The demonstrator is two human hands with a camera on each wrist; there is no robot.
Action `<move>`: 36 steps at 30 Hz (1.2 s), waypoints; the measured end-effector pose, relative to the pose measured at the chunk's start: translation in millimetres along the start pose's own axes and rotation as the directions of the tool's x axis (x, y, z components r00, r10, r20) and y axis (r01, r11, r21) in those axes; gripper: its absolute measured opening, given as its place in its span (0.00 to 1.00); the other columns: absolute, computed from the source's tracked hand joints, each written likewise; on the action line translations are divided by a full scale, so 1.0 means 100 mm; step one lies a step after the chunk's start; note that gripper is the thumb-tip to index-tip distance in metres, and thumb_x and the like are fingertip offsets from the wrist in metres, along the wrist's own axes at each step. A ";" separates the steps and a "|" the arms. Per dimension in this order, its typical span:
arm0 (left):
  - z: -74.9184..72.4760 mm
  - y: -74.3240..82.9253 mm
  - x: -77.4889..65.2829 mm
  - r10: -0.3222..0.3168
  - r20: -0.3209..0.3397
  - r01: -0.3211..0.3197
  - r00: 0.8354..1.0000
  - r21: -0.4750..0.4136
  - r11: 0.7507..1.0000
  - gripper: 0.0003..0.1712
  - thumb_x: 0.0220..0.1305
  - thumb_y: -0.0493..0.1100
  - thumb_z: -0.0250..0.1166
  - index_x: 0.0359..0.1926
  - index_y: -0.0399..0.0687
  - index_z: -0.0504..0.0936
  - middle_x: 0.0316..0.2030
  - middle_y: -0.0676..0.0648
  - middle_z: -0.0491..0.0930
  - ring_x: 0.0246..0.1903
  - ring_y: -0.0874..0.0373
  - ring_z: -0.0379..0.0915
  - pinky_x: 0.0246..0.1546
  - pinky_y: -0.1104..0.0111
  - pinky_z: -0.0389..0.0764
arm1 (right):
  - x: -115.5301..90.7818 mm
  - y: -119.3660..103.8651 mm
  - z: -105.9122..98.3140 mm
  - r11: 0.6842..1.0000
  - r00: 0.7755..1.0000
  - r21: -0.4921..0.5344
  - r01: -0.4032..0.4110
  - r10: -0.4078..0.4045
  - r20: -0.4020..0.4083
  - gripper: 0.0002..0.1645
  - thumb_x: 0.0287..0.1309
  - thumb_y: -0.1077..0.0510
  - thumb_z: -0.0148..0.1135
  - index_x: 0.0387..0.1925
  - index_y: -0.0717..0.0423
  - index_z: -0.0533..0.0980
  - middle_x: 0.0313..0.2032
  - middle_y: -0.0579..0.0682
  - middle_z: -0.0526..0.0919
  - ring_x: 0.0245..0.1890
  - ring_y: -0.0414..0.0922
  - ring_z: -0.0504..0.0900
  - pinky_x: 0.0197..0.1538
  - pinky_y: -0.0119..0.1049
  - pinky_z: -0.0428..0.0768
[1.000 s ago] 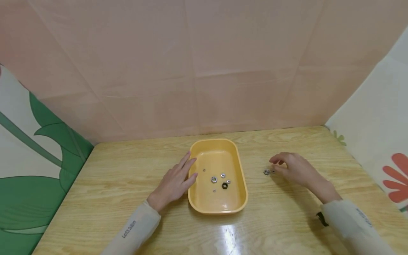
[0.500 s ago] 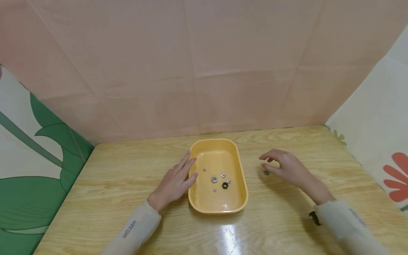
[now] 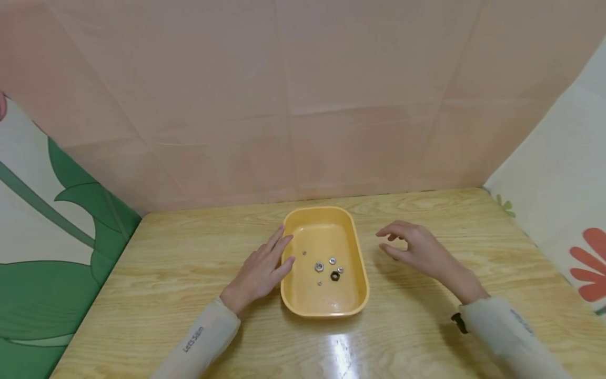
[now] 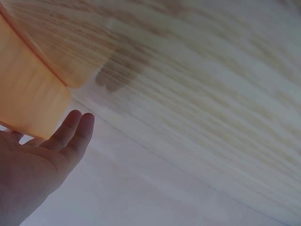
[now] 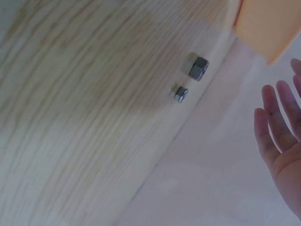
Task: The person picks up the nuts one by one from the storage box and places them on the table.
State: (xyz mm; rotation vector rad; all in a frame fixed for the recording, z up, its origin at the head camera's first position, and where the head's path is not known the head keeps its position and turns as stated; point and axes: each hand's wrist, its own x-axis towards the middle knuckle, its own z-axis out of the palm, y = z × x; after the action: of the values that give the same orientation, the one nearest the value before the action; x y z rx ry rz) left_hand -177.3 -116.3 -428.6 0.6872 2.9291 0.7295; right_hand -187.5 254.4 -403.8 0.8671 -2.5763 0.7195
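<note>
A yellow plastic tray [image 3: 326,301] stands on the table with several nuts inside, among them a large silver nut [image 3: 319,267] and a black nut [image 3: 335,276]. My left hand [image 3: 258,276] lies along its left side, fingers straight and the fingertips at the rim. To the right of the tray is my right hand [image 3: 418,251], thumb and forefinger apart, nothing showing between them. Below it, in the right wrist view, a larger dark hex nut [image 5: 199,69] and a smaller silver nut [image 5: 181,94] lie on the wood; the hand mostly hides them in the head view.
The wood-grain table [image 3: 199,237] ends at a pinkish cloth backdrop [image 3: 293,131]. Side panels with a green leaf print [image 3: 42,295] and a red flower print [image 3: 592,263] flank it. A dark object [image 3: 459,322] sits at my right wrist.
My right hand has moved left toward the tray and now covers most of the nuts on the table. The left hand and the tray stay in place.
</note>
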 end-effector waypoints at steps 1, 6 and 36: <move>0.00 0.00 0.00 -0.001 0.000 0.001 1.000 0.000 1.000 0.35 0.75 0.63 0.43 0.77 0.57 0.57 0.80 0.53 0.42 0.67 0.42 0.66 0.65 0.45 0.69 | 0.00 -0.01 0.00 1.000 1.000 -0.001 0.006 -0.006 -0.004 0.14 0.52 0.64 0.73 0.42 0.53 0.84 0.40 0.49 0.88 0.35 0.45 0.85 0.36 0.43 0.84; 0.00 0.01 0.00 -0.007 0.003 0.007 1.000 0.005 1.000 0.35 0.75 0.63 0.43 0.77 0.57 0.56 0.80 0.54 0.42 0.68 0.43 0.65 0.65 0.45 0.69 | 0.03 -0.04 0.02 1.000 0.999 -0.007 0.026 -0.026 -0.021 0.14 0.50 0.64 0.74 0.41 0.54 0.83 0.40 0.50 0.88 0.35 0.46 0.86 0.36 0.42 0.85; -0.01 0.00 -0.04 -0.014 -0.001 0.014 1.000 -0.004 1.000 0.35 0.75 0.62 0.45 0.77 0.56 0.57 0.80 0.52 0.43 0.69 0.43 0.64 0.66 0.45 0.68 | 0.32 -0.39 0.23 0.994 0.994 0.053 0.100 -0.098 -0.041 0.11 0.52 0.60 0.73 0.39 0.57 0.84 0.39 0.48 0.87 0.36 0.44 0.85 0.38 0.39 0.84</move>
State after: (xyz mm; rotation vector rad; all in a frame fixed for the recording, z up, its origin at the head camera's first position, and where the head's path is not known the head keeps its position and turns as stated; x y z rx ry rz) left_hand -174.3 -118.7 -427.7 0.6649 2.9291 0.7343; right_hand -190.6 199.7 -394.6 0.9813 -2.4713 0.7735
